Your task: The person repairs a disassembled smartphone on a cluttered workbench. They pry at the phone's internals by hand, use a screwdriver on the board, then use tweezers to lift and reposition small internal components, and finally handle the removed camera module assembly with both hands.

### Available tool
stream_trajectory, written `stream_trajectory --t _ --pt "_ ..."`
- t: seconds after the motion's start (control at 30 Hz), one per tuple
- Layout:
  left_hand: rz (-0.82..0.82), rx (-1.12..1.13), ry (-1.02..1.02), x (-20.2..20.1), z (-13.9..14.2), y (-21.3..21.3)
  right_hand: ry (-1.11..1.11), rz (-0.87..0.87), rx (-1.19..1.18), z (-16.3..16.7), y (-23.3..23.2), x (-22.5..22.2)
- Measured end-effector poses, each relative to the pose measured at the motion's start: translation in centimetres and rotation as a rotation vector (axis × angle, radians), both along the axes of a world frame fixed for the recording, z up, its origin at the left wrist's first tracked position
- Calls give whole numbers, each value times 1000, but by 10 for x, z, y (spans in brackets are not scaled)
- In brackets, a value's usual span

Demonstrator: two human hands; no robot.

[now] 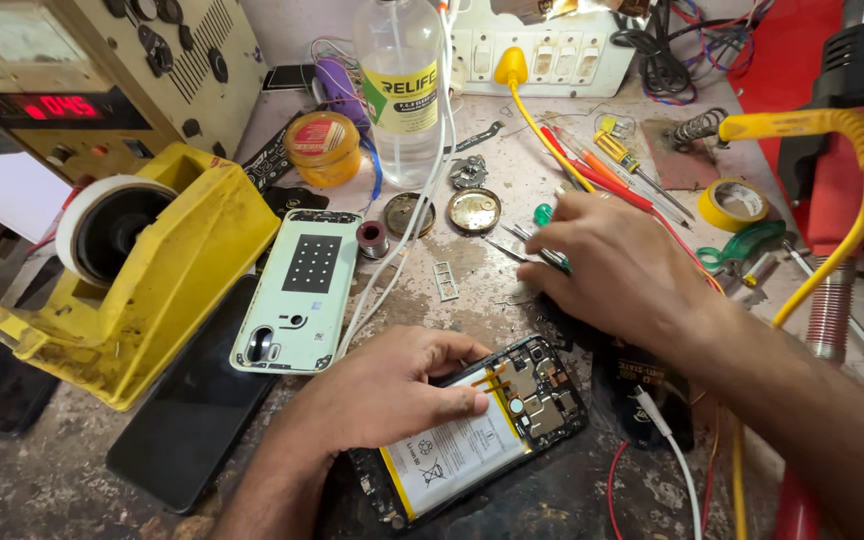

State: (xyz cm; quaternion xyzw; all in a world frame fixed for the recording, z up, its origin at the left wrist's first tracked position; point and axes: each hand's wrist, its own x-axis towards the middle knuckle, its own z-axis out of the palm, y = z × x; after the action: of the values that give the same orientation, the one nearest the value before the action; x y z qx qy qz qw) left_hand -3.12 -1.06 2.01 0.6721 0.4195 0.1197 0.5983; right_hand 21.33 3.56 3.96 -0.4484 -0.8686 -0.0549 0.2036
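Down at bench centre, left hand (387, 390) pressing flat on the opened phone (477, 430), thumb across its battery (452, 455) — nothing gripped. Right hand (617, 265) curled over green-handled tweezers (542, 240), just beyond the phone — pale back cover (297, 290) lying left.

The left hand (387, 390) is laid palm down, its forearm brought in from the lower edge, with the fingers (452, 400) stretched flat and the thumb extended. The right hand (617, 265) is reached in from the right, knuckles up, fingers curled downward.
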Motion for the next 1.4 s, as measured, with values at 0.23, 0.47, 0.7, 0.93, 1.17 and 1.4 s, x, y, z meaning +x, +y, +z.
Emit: stream_trajectory --t 0.23,0.47,0.7,0.93,1.17,1.4 --pt "-36 124 -44 1 -4 -1 109 -145 -241 5 33 14" --pt "-41 203 93 0 4 -1 1047 84 -333 25 13 43" --pt "-132 86 -49 -5 2 -1 1272 -54 -786 -10 -57 55" --pt "-126 68 -15 -7 8 -2 1471 228 -992 -31 -67 69" --pt "-104 95 5 -4 17 -6 1502 52 -1065 -42 -81 61" --pt "-85 105 42 -1 26 -7 1318 -112 -1039 -45 -79 57"
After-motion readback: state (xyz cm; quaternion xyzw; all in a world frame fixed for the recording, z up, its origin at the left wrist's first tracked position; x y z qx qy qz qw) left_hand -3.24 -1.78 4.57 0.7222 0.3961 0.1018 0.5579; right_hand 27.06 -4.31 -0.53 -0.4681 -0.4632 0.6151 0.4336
